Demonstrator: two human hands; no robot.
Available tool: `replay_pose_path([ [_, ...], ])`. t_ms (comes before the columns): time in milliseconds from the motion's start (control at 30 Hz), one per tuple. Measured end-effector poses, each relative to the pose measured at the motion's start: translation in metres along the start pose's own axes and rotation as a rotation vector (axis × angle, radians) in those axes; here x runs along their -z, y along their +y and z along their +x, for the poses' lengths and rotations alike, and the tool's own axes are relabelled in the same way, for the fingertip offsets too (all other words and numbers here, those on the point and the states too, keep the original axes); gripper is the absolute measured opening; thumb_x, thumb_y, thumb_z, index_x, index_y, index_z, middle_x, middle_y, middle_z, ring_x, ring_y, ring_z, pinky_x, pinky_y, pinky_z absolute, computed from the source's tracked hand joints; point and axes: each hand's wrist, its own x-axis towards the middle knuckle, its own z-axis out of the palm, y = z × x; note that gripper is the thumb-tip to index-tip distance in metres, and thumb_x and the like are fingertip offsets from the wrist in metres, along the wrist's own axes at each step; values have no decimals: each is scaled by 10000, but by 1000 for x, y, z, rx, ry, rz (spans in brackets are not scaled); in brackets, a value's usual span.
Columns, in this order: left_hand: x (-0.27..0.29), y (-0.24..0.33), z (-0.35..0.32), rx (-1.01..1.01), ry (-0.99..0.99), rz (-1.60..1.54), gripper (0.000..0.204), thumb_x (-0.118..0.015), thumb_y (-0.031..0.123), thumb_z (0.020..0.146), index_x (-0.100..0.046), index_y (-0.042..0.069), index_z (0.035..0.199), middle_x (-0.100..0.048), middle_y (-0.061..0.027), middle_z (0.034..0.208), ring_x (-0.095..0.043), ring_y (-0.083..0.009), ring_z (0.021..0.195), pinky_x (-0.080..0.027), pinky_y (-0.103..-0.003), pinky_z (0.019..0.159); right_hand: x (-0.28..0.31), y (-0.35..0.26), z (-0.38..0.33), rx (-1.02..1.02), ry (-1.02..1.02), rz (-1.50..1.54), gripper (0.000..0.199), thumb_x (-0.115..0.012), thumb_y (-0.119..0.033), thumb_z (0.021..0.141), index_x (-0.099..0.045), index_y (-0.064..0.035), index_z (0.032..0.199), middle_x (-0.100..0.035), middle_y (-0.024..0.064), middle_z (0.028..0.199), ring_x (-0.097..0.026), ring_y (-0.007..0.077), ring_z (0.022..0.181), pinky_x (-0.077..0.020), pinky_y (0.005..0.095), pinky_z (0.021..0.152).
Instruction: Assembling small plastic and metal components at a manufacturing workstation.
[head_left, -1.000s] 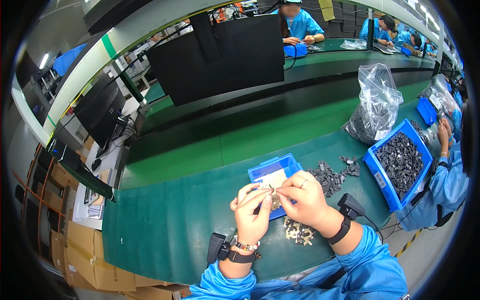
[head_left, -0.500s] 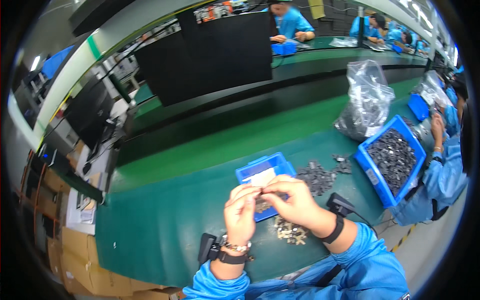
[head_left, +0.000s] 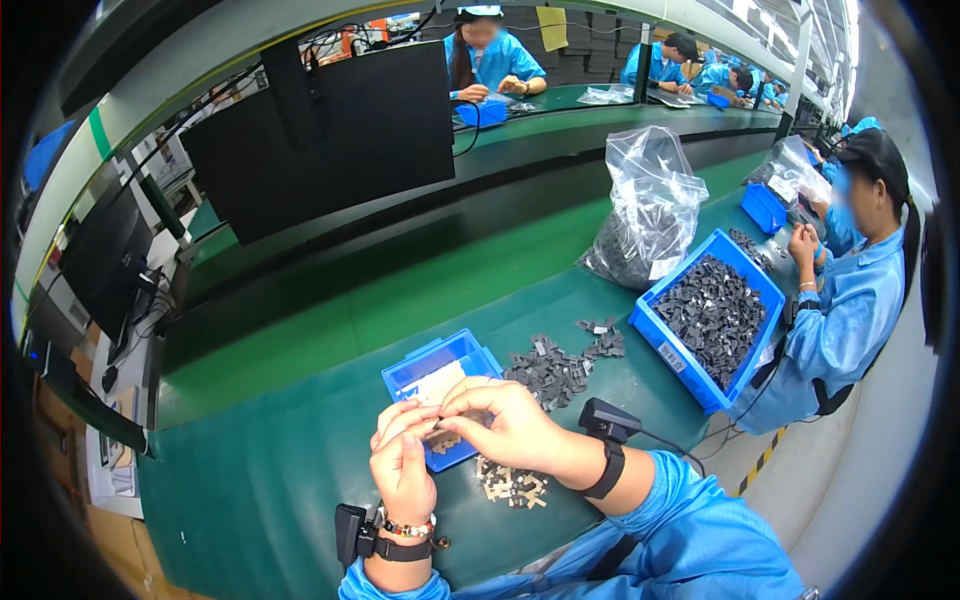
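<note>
My left hand (head_left: 403, 462) and my right hand (head_left: 512, 428) meet fingertip to fingertip over the near part of a small blue bin (head_left: 468, 349). Between the pinched fingers of both is a tiny dark piece (head_left: 439, 424), mostly covered, so its kind does not show. Inside the bin lie a white slip (head_left: 436, 383) and small tan pieces (head_left: 444, 442) below my fingers. Just right of the bin spreads a heap of dark grey plastic parts (head_left: 545, 374). Nearer me, by my right wrist, small pale and black pieces (head_left: 512, 486) lie scattered.
A large blue crate (head_left: 672, 374) full of dark parts stands at right, beside a clear plastic bag (head_left: 648, 205) of similar parts. A co-worker (head_left: 858, 290) sits beyond the crate. A black panel (head_left: 325, 140) hangs over the far side of the green table (head_left: 270, 440).
The view has swung right, so the bench and my hands sit farther left in the picture. Both hands stay pinched together over the bin.
</note>
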Motion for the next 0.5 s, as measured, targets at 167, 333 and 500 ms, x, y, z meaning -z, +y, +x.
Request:
replay_pose_path([
  [167,-2,-1,-1,-7,-18,4,412,-442,288,1012,-728,15,896,-725,-114,982,-590,-312,1073,-420,-437,961,3,1,-1,9,10,-104,29,-670,-10,847,-656,7,866,-675,106,891,-650,229,855,-515,329,786],
  [333,2,-1,-1,219,126,-74,281,-505,167,994,-686,-44,946,-710,-132,1005,-558,-245,1124,-394,-395,1021,43,0,13,75,184,-278,114,-677,-44,812,-688,7,913,-693,148,936,-669,265,902,-524,357,834],
  [500,1,-6,-2,188,113,-51,154,-558,-53,874,-692,-23,943,-713,-114,992,-572,-227,1096,-420,-370,996,128,35,6,-349,396,-938,425,-708,-40,759,-638,-45,1179,-699,158,1020,-653,338,982,-516,405,866],
])
